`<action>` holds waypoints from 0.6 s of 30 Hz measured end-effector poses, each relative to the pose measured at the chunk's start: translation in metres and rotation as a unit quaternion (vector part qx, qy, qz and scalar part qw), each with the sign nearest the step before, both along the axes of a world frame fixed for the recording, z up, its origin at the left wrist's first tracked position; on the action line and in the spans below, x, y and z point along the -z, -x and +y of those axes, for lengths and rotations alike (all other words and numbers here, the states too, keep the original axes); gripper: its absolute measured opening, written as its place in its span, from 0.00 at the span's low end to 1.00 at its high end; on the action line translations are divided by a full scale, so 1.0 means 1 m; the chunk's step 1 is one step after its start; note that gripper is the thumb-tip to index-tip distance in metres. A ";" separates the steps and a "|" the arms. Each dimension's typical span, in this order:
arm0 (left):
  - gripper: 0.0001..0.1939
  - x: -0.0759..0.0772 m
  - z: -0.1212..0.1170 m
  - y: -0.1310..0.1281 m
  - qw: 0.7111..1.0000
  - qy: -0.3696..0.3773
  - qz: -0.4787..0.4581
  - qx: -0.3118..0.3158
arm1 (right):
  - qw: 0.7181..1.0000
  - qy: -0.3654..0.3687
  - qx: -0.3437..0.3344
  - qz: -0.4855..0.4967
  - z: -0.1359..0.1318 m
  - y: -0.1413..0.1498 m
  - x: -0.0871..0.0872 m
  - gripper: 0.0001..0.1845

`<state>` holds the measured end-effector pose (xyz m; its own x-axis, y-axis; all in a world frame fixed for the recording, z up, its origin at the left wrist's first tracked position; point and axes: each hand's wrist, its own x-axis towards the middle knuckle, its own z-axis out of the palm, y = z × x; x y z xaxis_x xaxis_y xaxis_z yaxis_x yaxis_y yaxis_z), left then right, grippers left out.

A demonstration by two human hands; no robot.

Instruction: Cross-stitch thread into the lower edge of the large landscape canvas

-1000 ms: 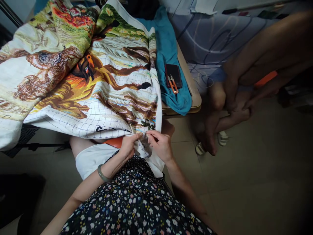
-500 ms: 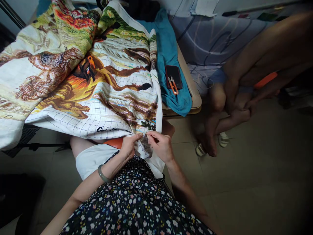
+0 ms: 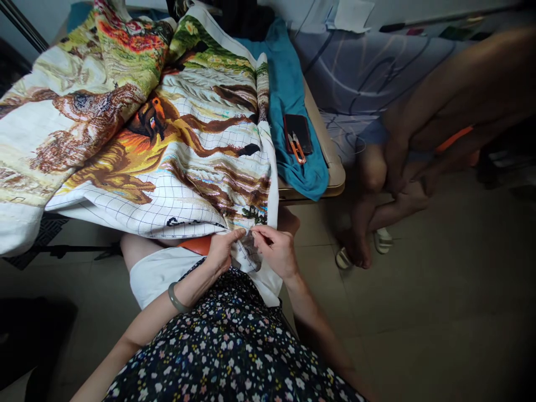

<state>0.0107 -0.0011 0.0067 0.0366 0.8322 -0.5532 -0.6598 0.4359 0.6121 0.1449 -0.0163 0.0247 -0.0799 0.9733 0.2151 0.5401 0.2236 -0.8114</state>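
A large cross-stitch cloth [image 3: 196, 190], white with a printed grid and coloured stitched patches, spreads over the table and hangs down to my lap. My left hand [image 3: 221, 248] is closed on its lower edge, thumb on top and fingers underneath. Just to the right, my right hand [image 3: 274, 248] is closed in a pinch close to the cloth, near a dark green stitched patch. What lies between its fingertips is too small to make out. The two hands are a short gap apart.
Orange-handled thread snips [image 3: 298, 149] rest on a dark phone-like rectangle [image 3: 304, 131], on a teal cloth [image 3: 312, 176] at the table's right edge. Another person's bare legs and hands [image 3: 402, 184] are at the right. A floral garment [image 3: 226, 346] covers my lap.
My hands keep almost the same place and grip on the cloth. The other person's hands at the right have shifted slightly.
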 end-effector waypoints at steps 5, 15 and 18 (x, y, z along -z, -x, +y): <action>0.19 -0.002 0.000 -0.001 1.000 0.018 -0.006 -0.008 | 1.000 -0.021 0.003 -0.019 0.000 0.002 -0.002 0.10; 0.17 0.000 0.000 -0.002 1.000 0.008 -0.001 -0.017 | 0.998 -0.047 0.009 -0.045 -0.001 0.003 -0.003 0.09; 0.18 -0.001 0.000 -0.002 1.000 0.011 0.000 -0.019 | 0.996 -0.062 0.017 -0.063 -0.001 0.005 -0.004 0.09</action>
